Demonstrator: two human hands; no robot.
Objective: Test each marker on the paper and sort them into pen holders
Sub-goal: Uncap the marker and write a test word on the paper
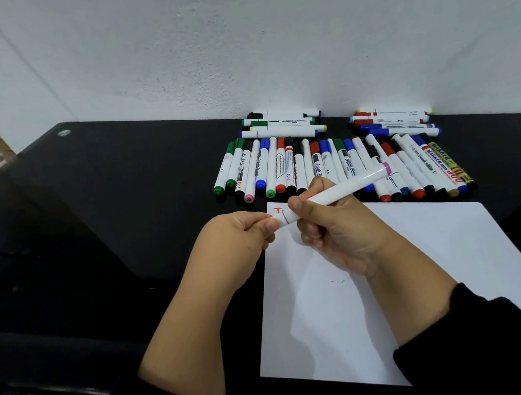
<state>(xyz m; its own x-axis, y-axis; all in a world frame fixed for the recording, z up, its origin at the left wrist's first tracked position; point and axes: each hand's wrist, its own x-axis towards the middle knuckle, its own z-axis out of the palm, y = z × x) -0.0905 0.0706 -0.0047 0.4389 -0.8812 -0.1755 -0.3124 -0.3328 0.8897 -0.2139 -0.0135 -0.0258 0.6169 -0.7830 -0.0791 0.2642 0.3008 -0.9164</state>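
White marker (334,192), pink end cap, held tilted above white paper (386,280); red "T" at paper's far corner. Row of capped markers (338,165) lies beyond paper.

Both forearms are raised and angled inward, black sleeves pushed back. Right hand (334,222) is curled around a white marker (340,190), thumb laid on top. Left hand (237,234) is closed, the marker's near end pinched between thumb and fingertips.
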